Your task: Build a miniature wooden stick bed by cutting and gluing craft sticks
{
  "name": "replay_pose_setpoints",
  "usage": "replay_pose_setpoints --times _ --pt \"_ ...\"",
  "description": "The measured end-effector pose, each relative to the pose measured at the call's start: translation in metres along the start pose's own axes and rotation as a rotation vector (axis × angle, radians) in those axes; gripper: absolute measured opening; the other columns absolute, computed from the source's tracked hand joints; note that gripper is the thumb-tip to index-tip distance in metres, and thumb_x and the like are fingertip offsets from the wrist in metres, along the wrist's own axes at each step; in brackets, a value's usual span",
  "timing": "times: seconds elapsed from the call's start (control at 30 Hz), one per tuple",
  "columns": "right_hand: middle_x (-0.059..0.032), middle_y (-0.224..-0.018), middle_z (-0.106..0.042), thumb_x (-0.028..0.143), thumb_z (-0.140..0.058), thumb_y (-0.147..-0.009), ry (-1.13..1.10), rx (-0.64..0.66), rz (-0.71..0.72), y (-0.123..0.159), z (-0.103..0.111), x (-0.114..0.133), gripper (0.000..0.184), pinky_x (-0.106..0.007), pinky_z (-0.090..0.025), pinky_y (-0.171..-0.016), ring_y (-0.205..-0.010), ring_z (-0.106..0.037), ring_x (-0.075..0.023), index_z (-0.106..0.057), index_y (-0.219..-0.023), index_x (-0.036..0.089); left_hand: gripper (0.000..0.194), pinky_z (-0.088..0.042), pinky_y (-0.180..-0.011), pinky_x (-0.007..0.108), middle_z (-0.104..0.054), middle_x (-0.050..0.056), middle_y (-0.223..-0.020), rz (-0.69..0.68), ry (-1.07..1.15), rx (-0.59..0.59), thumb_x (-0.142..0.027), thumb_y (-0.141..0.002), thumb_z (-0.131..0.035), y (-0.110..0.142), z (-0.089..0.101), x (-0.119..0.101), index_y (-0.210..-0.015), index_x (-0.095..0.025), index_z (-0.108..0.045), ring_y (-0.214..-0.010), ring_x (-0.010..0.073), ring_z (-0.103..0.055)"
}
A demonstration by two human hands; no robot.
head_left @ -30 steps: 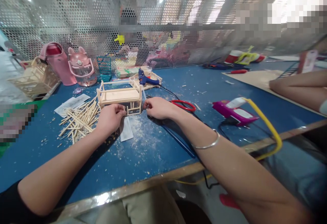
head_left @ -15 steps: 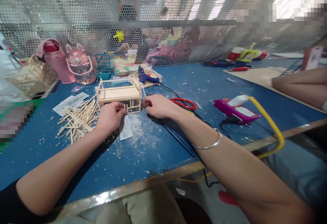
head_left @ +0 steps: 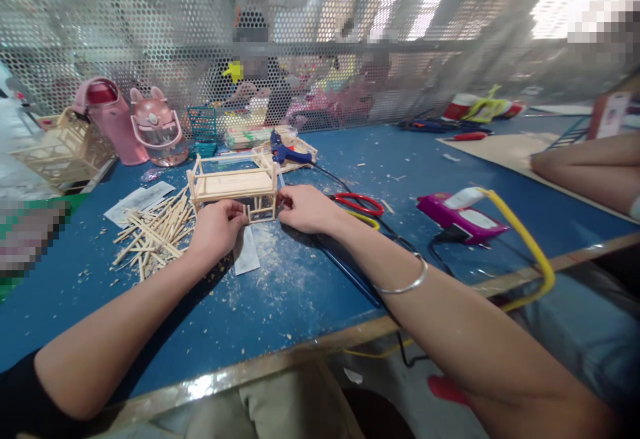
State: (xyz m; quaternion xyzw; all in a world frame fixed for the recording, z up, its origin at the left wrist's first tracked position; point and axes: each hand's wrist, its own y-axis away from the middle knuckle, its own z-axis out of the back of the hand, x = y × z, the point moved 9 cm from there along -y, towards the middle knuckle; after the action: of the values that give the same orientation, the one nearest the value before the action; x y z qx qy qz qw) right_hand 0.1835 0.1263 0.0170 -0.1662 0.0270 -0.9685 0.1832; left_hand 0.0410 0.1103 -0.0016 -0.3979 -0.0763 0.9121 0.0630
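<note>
A small model bed frame [head_left: 233, 184] built from pale wooden sticks stands upright on the blue table. My left hand [head_left: 217, 229] is closed at its front lower edge, thumb and fingers pinched on the frame beside a short upright stick. At the frame's right end, my right hand [head_left: 307, 209] has its bent fingertips pressed to the corner post; its inner fingers are partly hidden. A heap of loose wooden sticks [head_left: 155, 232] lies left of my left hand. Behind the frame rests a blue glue gun [head_left: 290, 153]. A white paper strip [head_left: 247, 252] lies in front.
Pink bottles [head_left: 157, 132] stand at the back left, before a perforated metal screen [head_left: 175, 39]. A purple power strip [head_left: 463, 215] with a yellow cable [head_left: 530, 245] lies right, near red coiled cord [head_left: 360, 203]. Another person's arm [head_left: 590, 169] rests at far right.
My right hand has moved slightly left, and its fingertips now meet the frame's right post. My left hand and the model bed frame look unmoved.
</note>
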Motion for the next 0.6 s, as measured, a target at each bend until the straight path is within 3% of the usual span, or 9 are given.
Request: replay_pose_setpoints --times 0.6 --pt "-0.0040 -0.066 -0.061 0.023 -0.049 -0.063 0.017 0.021 -0.003 0.0007 -0.0024 0.0012 0.018 -0.024 -0.032 -0.051 -0.058 -0.049 -0.0136 -0.062 -0.074 0.018 0.010 -0.045 -0.069 0.029 -0.071 0.005 -0.075 0.011 -0.005 -0.006 -0.023 -0.069 -0.059 0.0000 -0.0014 0.0032 -0.076 -0.018 -0.065 -0.071 0.0185 -0.064"
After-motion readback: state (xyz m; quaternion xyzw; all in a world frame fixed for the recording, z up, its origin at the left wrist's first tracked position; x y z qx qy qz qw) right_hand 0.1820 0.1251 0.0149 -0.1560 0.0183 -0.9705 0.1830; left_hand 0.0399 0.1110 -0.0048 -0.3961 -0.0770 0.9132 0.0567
